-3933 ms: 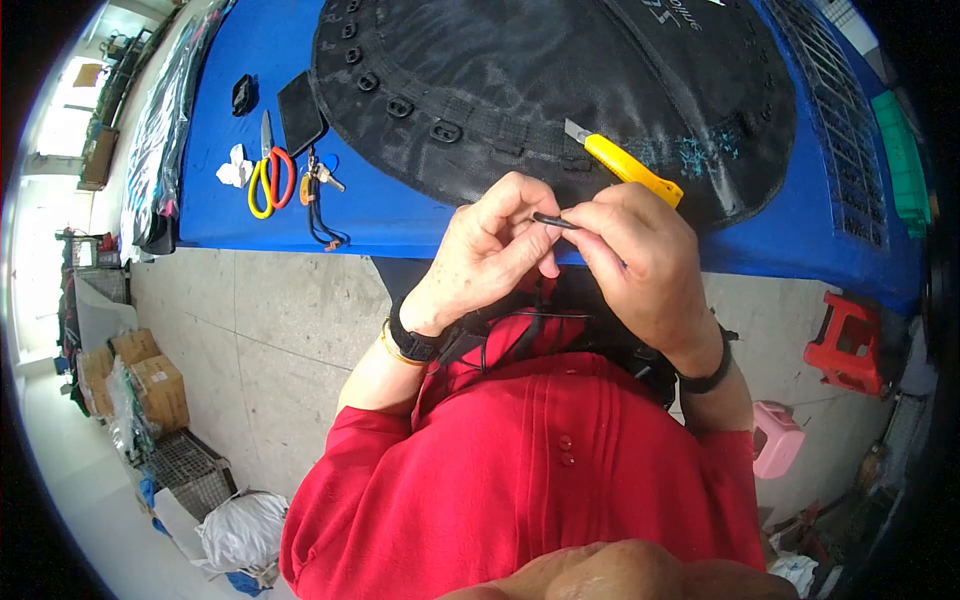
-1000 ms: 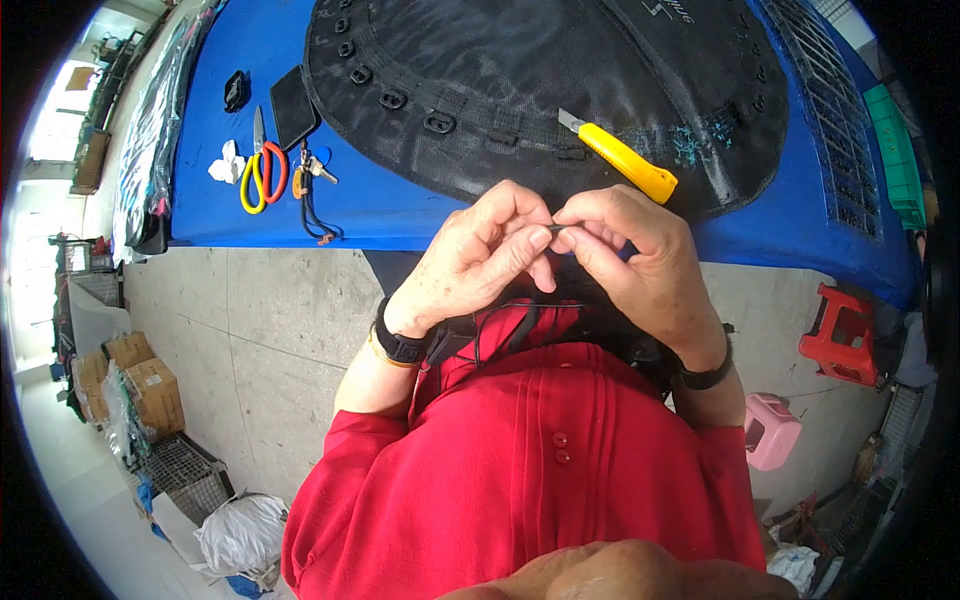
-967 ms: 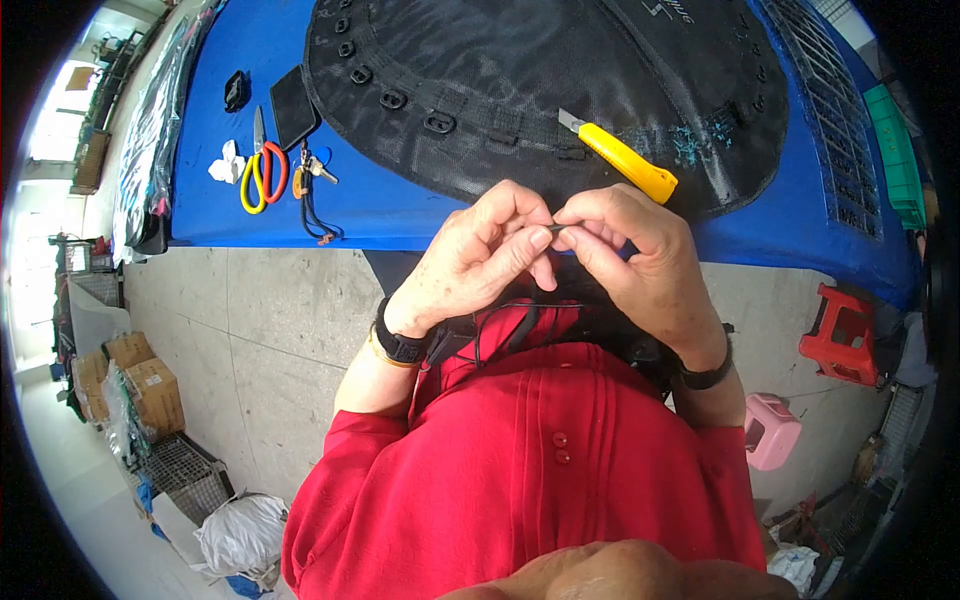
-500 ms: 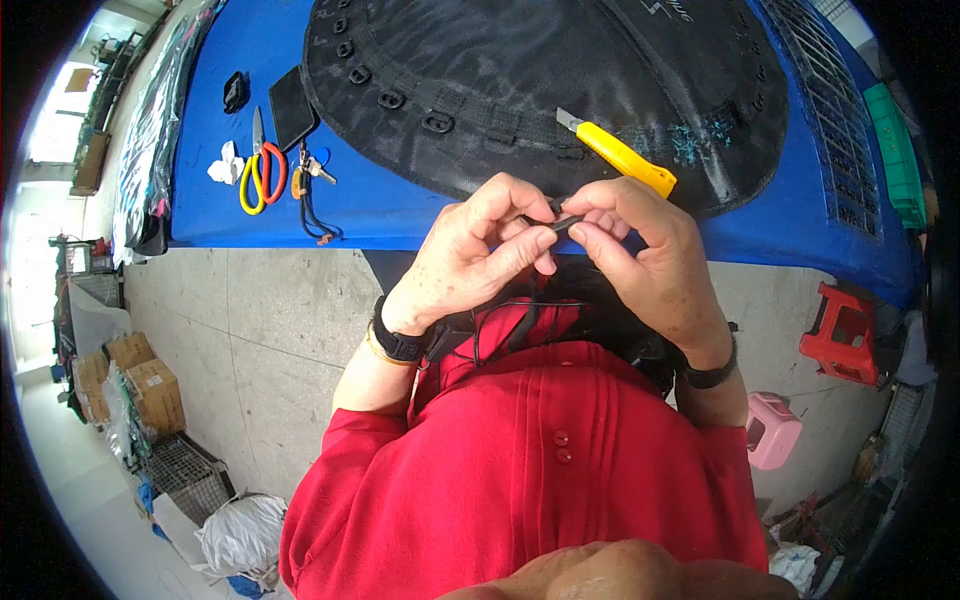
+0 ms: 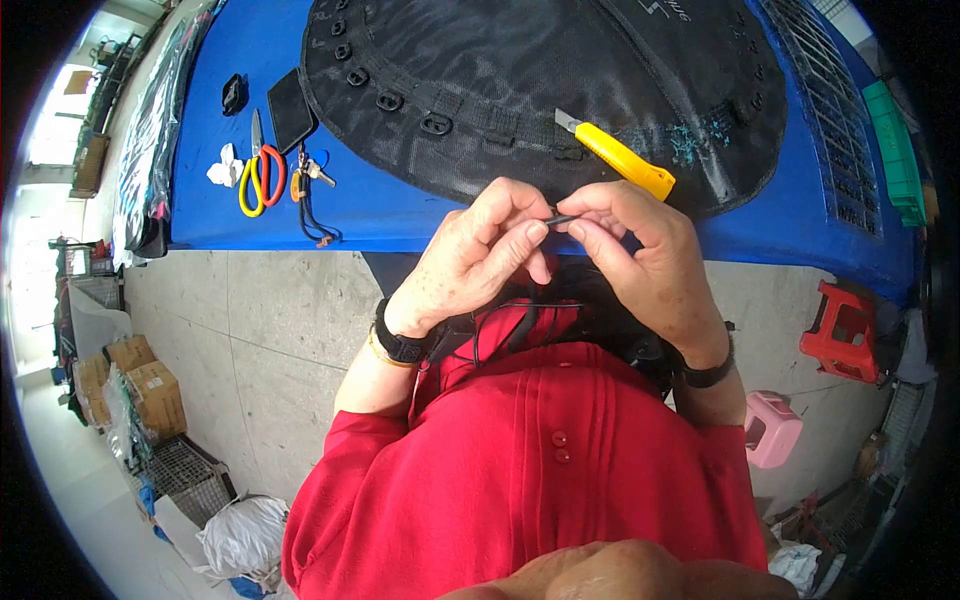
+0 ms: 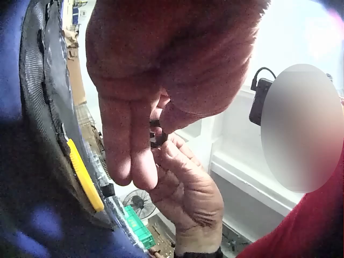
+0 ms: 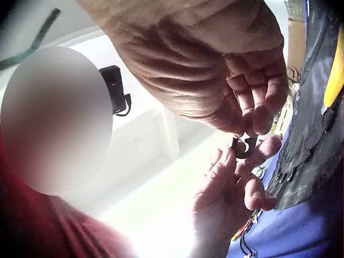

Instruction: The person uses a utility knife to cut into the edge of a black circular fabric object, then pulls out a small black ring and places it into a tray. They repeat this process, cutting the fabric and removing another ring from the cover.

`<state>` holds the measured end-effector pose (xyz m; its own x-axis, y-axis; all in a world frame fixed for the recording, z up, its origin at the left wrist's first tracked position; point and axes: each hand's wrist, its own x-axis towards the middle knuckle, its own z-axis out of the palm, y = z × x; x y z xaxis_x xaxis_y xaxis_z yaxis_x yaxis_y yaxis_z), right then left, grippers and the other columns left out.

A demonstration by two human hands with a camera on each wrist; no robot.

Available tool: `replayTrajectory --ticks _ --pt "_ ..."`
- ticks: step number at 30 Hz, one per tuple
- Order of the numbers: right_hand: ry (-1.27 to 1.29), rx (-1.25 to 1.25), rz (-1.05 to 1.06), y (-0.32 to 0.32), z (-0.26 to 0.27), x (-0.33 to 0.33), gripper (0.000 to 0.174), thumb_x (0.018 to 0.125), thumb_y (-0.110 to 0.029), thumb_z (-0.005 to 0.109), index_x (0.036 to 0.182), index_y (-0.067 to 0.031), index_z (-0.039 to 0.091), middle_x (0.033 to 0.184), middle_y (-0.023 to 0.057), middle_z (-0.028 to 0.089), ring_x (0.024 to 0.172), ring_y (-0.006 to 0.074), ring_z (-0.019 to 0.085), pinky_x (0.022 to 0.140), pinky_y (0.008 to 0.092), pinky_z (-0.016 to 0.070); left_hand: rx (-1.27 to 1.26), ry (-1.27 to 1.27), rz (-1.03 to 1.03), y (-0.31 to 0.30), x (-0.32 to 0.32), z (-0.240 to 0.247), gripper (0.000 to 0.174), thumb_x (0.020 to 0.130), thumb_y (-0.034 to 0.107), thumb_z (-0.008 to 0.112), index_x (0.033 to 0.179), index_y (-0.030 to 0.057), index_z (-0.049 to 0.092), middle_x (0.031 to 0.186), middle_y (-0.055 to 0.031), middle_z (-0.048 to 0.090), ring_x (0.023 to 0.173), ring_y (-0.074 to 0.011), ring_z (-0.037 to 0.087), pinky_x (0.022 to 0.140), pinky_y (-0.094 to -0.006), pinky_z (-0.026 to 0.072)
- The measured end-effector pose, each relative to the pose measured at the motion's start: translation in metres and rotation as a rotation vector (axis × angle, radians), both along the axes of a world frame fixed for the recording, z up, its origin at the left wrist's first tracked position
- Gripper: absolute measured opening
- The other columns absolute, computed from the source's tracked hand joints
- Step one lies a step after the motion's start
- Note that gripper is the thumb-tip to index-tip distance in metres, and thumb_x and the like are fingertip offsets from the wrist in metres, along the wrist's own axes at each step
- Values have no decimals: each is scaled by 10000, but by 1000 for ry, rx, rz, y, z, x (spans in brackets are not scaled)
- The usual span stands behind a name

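Observation:
Close to the table's front edge, my left hand [image 5: 475,250] and right hand [image 5: 655,255] meet fingertip to fingertip. Between them they pinch a small black buckle-like piece [image 5: 563,219], seen edge-on in the head view. Openings show in the black piece [image 7: 247,148] in the right wrist view; fingertips cover much of it. Just beyond the hands lies a round black mesh mat [image 5: 480,90], with several black plastic buckles [image 5: 436,124] along its rim. A yellow utility knife [image 5: 625,162] rests on the mat, its blade out.
Scissors [image 5: 262,175] with red and yellow handles, keys [image 5: 318,172] on a cord, a crumpled white tissue [image 5: 226,166] and a flat black phone-like slab [image 5: 291,110] lie on the blue table [image 5: 380,215]. A red stool [image 5: 840,335] and a pink stool [image 5: 772,430] stand at right.
Both hands stay together, shifting the black piece slightly between their fingertips. It showed as a bent, more open shape half a second ago and now appears narrower.

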<state>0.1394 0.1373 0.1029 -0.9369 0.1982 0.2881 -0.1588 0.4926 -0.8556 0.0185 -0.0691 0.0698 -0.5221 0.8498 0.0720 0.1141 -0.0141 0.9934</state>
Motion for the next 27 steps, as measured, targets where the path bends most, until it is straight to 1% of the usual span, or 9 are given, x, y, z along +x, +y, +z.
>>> replayTrajectory --ticks 4,6,12,15,21,24,27 --pt "-30 -6 9 -2 4 2 175 1018 -6 757 1190 -34 741 1032 126 775 918 257 801 797 378 627 48 -108 -14 1 0 -1 162 1220 171 561 1296 29 577 921 -54 747 825 -135 798 752 -285 610" --pt "-2 9 3 -2 -2 2 177 1017 -7 760 1191 -33 741 1028 125 776 911 257 800 790 379 626 83 -158 -22 1 0 -2 160 1224 171 553 1297 30 571 912 -53 743 825 -137 798 749 -287 607" --pt "-3 23 -9 -3 -1 3 176 1002 -5 781 1170 -35 739 1017 120 773 894 258 796 773 383 620 96 -177 -26 0 2 -4 174 1228 197 550 1285 34 572 911 -45 738 818 -123 782 742 -280 597" --pt "-7 32 -13 -3 -1 3 173 998 -4 784 1161 -41 740 1008 117 768 887 260 793 767 386 617 101 -175 -11 1 3 -3 187 1225 222 566 1258 39 581 902 -39 741 812 -110 772 717 -269 581" --pt "-12 100 10 -4 2 3 173 997 -9 787 1158 -51 741 994 118 758 877 267 788 762 385 614 28 -120 15 4 2 2 187 1222 240 577 1201 56 596 873 -18 738 788 -94 765 676 -266 571" --pt "-9 103 13 -4 0 2 169 998 -12 789 1156 -50 742 994 117 758 879 266 788 762 384 614 -2 -138 5 4 0 1 189 1230 244 552 1199 61 588 872 -18 737 778 -95 766 675 -264 572" --pt "-29 48 10 -4 0 1 157 1003 -14 790 1150 -46 744 997 115 760 882 262 790 763 384 614 50 -242 23 4 2 -2 198 1237 246 524 1195 61 581 877 -24 737 784 -105 777 682 -260 581"
